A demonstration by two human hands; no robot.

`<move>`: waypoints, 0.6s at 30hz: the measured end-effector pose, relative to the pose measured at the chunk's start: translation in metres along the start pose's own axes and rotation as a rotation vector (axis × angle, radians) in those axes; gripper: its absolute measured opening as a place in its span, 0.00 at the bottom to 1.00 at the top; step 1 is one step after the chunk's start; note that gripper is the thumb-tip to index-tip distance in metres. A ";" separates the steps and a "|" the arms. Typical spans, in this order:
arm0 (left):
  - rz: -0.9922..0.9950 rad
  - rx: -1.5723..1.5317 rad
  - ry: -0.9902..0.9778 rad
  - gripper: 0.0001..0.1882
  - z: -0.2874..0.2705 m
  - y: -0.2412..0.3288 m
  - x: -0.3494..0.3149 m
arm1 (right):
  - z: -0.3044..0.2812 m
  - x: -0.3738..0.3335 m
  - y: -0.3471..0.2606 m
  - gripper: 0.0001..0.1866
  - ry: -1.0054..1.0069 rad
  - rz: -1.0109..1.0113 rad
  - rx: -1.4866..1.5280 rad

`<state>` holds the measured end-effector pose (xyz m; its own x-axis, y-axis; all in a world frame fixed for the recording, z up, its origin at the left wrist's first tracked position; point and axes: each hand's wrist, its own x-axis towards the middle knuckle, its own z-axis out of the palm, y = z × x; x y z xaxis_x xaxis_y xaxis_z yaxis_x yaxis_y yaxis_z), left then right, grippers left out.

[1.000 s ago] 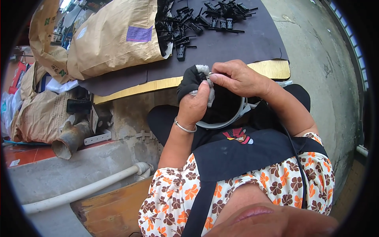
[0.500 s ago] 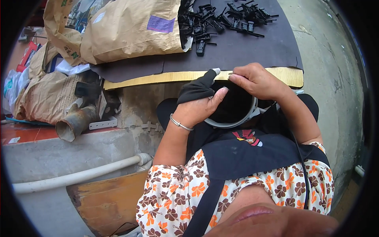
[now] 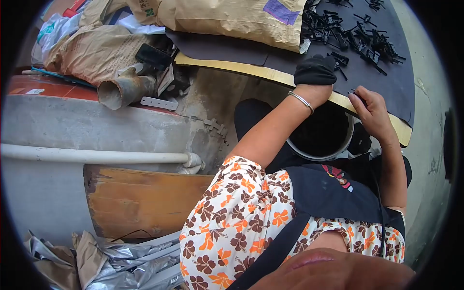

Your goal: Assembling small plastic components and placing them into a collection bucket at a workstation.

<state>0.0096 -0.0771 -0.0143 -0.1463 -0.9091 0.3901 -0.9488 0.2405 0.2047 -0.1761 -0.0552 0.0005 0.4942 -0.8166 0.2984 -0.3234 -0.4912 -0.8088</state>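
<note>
My left hand [image 3: 315, 77], in a black fingerless-looking glove and a silver bangle, rests at the table's edge with its fingers curled in. Its fingertips merge with the small black plastic parts [image 3: 340, 59] beside them, so what they hold, if anything, is hidden. Further right, my right hand [image 3: 374, 111] pinches a small thin tool, only its tip showing, between thumb and forefinger. Several more black clip-like parts with thin stems [image 3: 369, 50] lie heaped on the dark table mat [image 3: 285, 60]. Below my hands is a round bucket [image 3: 319, 157] with a pale rim and dark inside.
A brown paper sack [image 3: 227, 24] lies open-mouthed on the table. To the left are another crumpled paper sack [image 3: 92, 50], a rusty metal pipe [image 3: 121, 92], and a white pipe [image 3: 96, 155] along the low wall. A brown board [image 3: 150, 200] leans below.
My view has swung left, shifting the scene rightward. My left hand has gone from above the bucket to the parts on the table, and its fingers have curled. My right hand keeps its pinch.
</note>
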 end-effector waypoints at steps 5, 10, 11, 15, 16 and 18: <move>0.066 -0.154 0.080 0.08 -0.008 0.008 -0.014 | 0.000 0.000 0.004 0.09 0.072 -0.024 -0.054; 0.130 -0.253 0.161 0.08 -0.018 0.008 -0.020 | 0.006 0.001 -0.001 0.07 0.166 -0.127 -0.094; 0.150 -0.285 0.181 0.09 -0.019 0.008 -0.022 | 0.008 0.002 0.000 0.08 0.145 -0.214 -0.164; 0.162 -0.497 0.308 0.16 -0.022 0.014 -0.022 | 0.009 0.002 0.014 0.07 0.078 -0.361 -0.210; 0.080 -0.618 0.215 0.17 -0.025 0.017 -0.022 | 0.008 0.001 0.013 0.07 0.080 -0.358 -0.212; -0.002 -0.734 0.120 0.19 -0.027 0.021 -0.024 | 0.007 -0.002 0.008 0.03 0.121 -0.217 -0.043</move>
<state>0.0005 -0.0409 0.0046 -0.0735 -0.8764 0.4759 -0.5119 0.4427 0.7362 -0.1744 -0.0549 -0.0099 0.4565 -0.7194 0.5236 -0.2557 -0.6697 -0.6972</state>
